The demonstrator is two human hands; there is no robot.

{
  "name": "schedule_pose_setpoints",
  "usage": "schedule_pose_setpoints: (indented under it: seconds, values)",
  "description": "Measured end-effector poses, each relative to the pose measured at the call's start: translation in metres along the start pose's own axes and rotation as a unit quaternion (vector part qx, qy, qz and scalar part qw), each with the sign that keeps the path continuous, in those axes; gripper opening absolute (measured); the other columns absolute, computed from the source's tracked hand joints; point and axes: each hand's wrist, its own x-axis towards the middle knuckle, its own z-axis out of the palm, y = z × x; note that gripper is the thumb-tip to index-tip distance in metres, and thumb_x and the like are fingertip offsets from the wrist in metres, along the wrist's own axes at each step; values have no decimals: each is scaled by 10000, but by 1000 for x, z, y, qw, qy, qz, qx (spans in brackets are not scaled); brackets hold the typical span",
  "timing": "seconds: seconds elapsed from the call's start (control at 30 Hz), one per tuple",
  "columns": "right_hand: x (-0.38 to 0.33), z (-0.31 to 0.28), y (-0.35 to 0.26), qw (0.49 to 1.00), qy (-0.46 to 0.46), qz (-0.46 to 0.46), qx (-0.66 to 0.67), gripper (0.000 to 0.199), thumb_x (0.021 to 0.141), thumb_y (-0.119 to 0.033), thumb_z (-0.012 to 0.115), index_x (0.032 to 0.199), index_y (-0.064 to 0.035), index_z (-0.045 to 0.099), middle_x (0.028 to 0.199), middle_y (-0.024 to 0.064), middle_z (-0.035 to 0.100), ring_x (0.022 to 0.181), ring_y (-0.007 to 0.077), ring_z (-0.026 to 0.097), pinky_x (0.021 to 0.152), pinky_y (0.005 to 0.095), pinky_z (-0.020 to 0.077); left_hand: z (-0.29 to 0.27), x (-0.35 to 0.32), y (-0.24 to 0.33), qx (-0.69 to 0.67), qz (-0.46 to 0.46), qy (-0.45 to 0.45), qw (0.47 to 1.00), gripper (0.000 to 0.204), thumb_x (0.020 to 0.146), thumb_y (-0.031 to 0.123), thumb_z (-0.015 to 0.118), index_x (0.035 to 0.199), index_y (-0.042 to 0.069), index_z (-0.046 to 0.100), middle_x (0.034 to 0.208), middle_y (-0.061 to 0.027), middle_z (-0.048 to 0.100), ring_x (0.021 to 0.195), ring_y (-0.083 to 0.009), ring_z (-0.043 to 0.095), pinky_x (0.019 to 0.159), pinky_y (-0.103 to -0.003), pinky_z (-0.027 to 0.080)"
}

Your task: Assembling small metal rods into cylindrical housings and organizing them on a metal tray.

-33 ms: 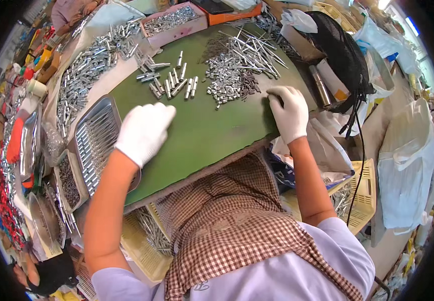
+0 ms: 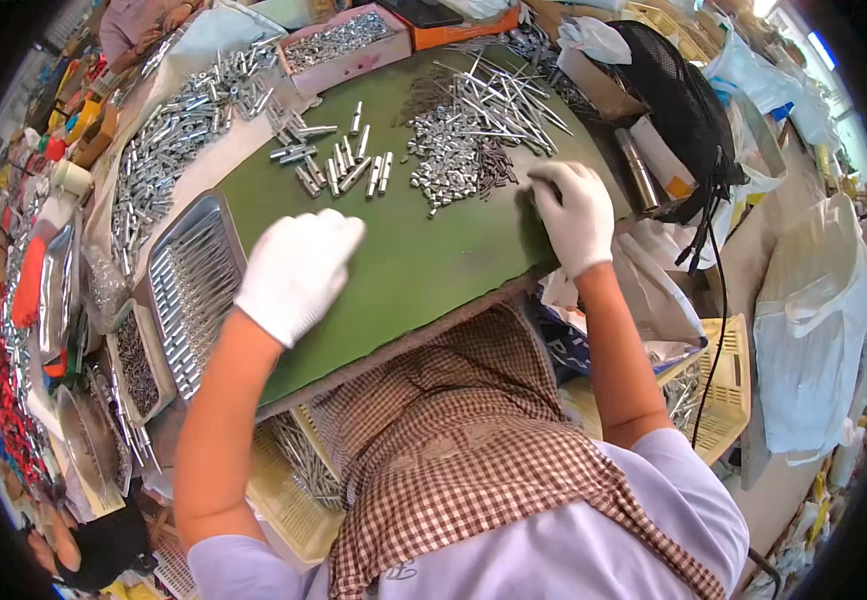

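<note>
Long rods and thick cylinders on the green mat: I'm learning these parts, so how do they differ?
The long rods are thin, the thick cylinders stouter and shorter. The long rods lie crisscrossed in a dense heap; the thick cylinders lie in a looser cluster to their left. Both look silvery.

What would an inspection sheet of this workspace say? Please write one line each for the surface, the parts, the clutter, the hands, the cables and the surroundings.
Surface: green mat, partly covered by metal parts.
Parts: loose cylinders, a pile of short silvery pieces and long thin rods on the mat; metal tray of rod-like pieces at left.
Clutter: black mesh bag at right; pink box of metal parts beyond the mat.
Hands: left hand and right hand, white-gloved, fingers curled; held object: nothing seen.
Cables: black cable hanging at right; its ends are unclear.
Surroundings: yellow crate lower right; another person upper left.
</note>
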Motion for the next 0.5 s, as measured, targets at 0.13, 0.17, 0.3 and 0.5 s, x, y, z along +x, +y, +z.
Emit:
schedule_pose_setpoints:
  seconds: [0.13,0.17,0.3,0.5]
  values:
    - [42,12,6,995,13,-68,-71,91,799,-146,705,890,-143,710,905,85,671,912,314,636,810,441,500,-7,2,65,-273,-22,161,948,195,803,44,637,986,81,692,977,-104,659,819,-293,657,729,-369,533]
    - [51,18,8,995,15,-69,-71,91,799,-146,705,890,-143,710,905,85,671,912,314,636,810,441,500,-3,2,77,-306,-48,163,937,192,808,48,642,990,83,693,977,-104,660,819,-292,655,730,-370,530]
    - [68,22,9,980,-75,-80,-167,107,800,-163,701,904,-143,710,974,92,660,993,315,622,866,456,486,45,3,90,-276,-90,213,933,169,804,65,680,969,89,707,989,-95,671,861,-304,637,792,-397,511]
    - [57,-31,-13,994,-98,-39,7,121,848,-134,633,963,-95,633,867,149,671,859,359,652,774,432,522,54,2,98,-250,-192,256,914,134,785,97,721,919,89,718,945,-102,638,887,-314,611,812,-425,493]
